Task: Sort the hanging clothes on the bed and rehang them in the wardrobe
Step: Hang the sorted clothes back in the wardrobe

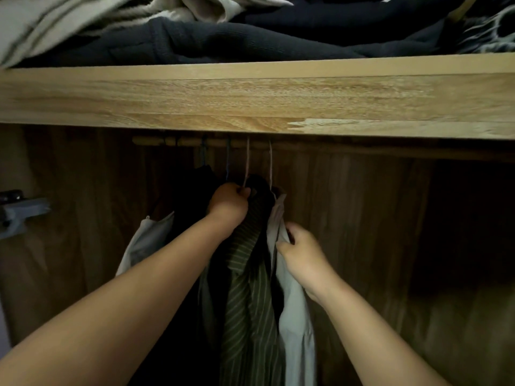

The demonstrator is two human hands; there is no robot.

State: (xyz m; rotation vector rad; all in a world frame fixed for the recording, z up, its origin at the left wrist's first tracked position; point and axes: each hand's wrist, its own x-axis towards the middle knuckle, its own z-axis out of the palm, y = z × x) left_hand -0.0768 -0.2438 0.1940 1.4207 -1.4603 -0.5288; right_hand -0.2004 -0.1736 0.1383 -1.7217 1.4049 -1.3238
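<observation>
Gripping hanger neck of striped shirt with my left hand; right hand pinches pale shirt. Both likely soft, light; hold hangers, not cloth.

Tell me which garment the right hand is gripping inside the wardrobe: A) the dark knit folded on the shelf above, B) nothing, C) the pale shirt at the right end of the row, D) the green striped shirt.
C: the right hand pinches the edge of the pale shirt, which hangs right of the green striped shirt, while the left hand grips the striped shirt's hanger near the neck.
</observation>
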